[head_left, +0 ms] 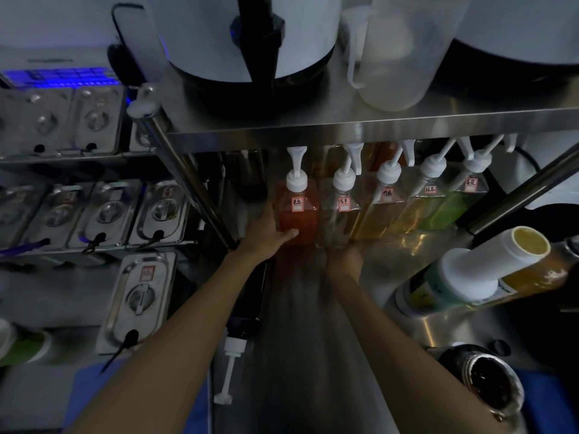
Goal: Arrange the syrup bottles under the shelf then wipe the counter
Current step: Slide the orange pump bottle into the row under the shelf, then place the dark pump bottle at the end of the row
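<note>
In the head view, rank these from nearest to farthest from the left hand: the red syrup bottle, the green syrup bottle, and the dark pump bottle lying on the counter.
1. Red syrup bottle: gripped by the left hand, leftmost in the row under the shelf.
2. Dark pump bottle: lying on the counter below the left forearm.
3. Green syrup bottle: far right of the row.

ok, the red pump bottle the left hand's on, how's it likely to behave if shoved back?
The red syrup bottle looks nearly full, so probably heavy. Its square base should slide, not roll. The tall pump head sits close under the shelf and may snag. Left hand grips its side.
</note>
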Demonstrator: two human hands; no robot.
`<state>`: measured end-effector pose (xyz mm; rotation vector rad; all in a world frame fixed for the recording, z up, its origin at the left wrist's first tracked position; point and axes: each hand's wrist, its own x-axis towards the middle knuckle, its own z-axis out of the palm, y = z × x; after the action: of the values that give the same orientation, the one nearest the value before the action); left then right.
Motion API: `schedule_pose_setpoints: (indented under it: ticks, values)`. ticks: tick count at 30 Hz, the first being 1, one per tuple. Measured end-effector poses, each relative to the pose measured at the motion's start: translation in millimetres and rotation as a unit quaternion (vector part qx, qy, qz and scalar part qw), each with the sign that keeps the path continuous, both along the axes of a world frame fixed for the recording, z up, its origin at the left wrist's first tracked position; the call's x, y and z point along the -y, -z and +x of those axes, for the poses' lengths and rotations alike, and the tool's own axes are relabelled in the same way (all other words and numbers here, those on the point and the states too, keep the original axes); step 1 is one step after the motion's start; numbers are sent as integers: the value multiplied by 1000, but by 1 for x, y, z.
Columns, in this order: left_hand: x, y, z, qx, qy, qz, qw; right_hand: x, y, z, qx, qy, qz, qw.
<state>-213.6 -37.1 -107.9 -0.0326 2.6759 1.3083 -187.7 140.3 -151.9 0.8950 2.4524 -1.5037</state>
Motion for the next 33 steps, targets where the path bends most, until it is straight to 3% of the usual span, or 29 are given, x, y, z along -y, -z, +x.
schedule_pose_setpoints:
  ticks: [3,7,12,21,26,33]
  values:
    - [11,-1,26,-9,-37,8,999,7,-12,20,-34,-2,-46,998]
    - [36,1,71,-39,-109,3,993,22,-17,51,-14,-68,-41,997]
    - [71,13,123,24,-174,-30,984,56,-9,91,18,-187,-54,981]
    - [78,37,148,184,-155,37,970,88,7,113,77,-234,-149,958]
    - [73,45,156,181,-134,110,968,98,4,116,64,-276,-159,946]
    - [66,39,158,214,-195,212,933,100,-5,117,77,-294,-160,939]
